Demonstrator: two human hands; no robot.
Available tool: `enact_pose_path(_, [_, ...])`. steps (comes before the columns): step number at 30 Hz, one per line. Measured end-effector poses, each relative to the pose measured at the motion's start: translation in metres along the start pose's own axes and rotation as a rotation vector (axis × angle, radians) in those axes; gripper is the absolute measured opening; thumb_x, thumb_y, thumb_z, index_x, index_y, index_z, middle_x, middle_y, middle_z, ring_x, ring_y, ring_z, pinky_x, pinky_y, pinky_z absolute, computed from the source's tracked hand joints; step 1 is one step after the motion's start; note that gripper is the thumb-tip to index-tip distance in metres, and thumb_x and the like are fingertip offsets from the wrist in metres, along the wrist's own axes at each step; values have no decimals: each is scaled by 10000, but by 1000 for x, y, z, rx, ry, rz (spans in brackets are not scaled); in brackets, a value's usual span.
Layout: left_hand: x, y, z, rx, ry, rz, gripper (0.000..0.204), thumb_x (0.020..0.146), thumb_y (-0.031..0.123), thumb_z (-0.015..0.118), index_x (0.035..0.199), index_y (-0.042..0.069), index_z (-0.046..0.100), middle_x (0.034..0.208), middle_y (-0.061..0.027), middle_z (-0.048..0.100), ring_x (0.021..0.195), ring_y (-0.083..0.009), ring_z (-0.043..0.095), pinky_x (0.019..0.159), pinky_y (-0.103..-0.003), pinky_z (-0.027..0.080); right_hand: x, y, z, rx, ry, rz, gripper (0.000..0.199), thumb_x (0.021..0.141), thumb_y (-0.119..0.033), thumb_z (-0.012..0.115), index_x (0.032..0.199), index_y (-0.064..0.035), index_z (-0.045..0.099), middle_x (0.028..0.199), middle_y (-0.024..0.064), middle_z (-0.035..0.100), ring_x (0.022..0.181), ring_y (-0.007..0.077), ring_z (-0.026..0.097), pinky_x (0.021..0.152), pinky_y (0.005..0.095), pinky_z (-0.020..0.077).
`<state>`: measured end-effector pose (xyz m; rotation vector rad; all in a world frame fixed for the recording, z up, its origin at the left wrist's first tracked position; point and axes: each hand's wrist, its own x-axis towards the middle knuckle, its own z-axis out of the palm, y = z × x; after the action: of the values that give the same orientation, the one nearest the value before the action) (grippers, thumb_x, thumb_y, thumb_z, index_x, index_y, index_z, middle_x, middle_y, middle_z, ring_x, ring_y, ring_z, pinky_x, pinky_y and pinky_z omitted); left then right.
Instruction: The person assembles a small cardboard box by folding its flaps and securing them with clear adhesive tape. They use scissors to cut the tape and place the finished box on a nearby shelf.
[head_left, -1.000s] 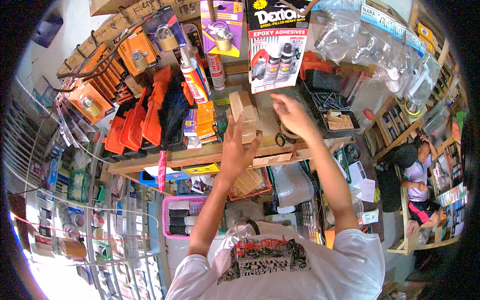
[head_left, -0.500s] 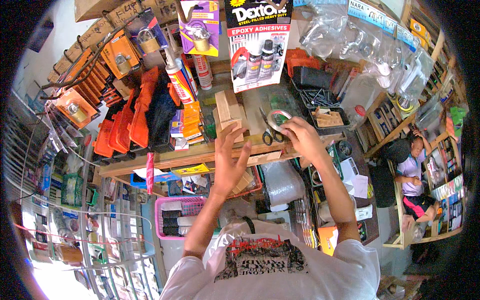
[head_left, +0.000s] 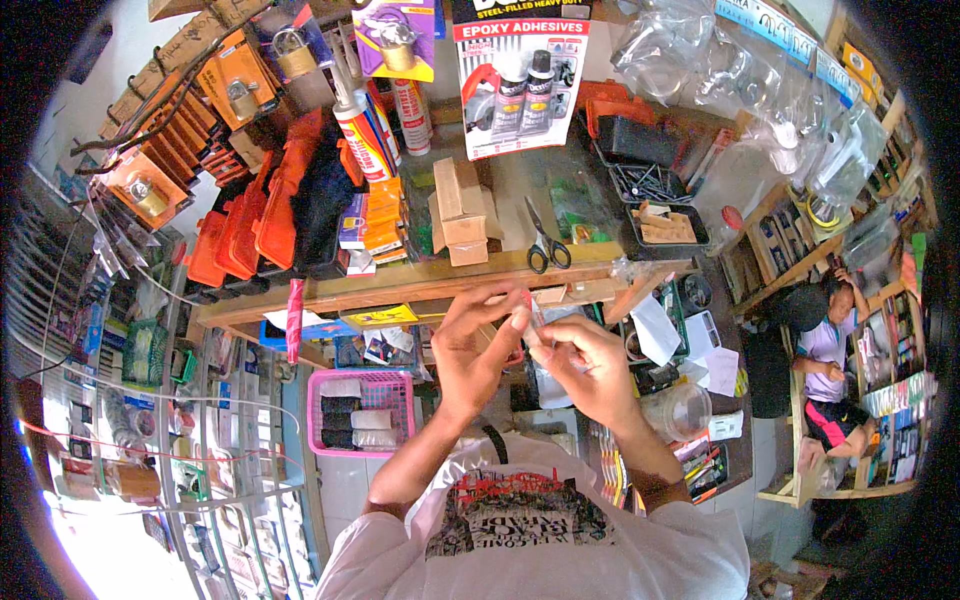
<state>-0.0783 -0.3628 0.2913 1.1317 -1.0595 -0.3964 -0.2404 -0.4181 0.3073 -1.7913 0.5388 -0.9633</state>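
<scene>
A pink basket sat left of the left grip, which pinched a tape roll. The tape roll was between the grips, scissors beyond it on the bench; the right grip pinched the tape roll's near side.

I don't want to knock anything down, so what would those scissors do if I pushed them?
The scissors would probably stay stiff, since their blades look like metal. They'd likely slide rather than roll, because they seem to lie flat. Pushed toward the person, they might fall, as the black handles are at the wooden edge.
</scene>
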Motion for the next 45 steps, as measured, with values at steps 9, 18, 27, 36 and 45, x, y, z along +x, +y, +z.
enact_pose_path(9, [-62,-7,-17,270,9,-189,49,912,33,700,911,-13,683,1030,-153,729,994,-228,690,876,-351,535,-54,34,20,-116,-96,69,189,865,-121,763,989,0,687,880,97,714,791,177,675,734,323,523])
enact_pose_path(18, [-174,-25,-79,549,-524,-128,117,904,25,648,991,31,572,950,-162,697,876,-363,683,730,-428,559,-164,57,60,510,-482,737,255,928,-257,741,1003,-47,618,924,3,633,866,86,580,781,276,498])
enact_pose_path(27, [-145,20,-123,339,-706,-182,155,922,69,665,1018,6,561,916,-169,678,855,-379,682,698,-443,546,-22,41,4,-135,-273,62,246,947,-257,684,1095,-64,643,1026,45,692,907,114,624,793,305,509])
enact_pose_path(36, [-148,29,-167,347,-642,-150,141,923,67,668,988,4,560,865,-173,662,788,-369,676,656,-431,527,110,68,-7,-1027,21,142,291,865,-204,736,1075,-33,628,917,196,705,850,371,690,762,441,528])
enact_pose_path(45, [-156,26,-205,236,-714,-290,132,976,106,607,979,4,524,843,-178,627,762,-366,647,663,-410,506,153,104,-7,-1411,-119,224,377,727,-103,729,1086,-20,648,1069,231,680,1079,411,632,929,476,505])
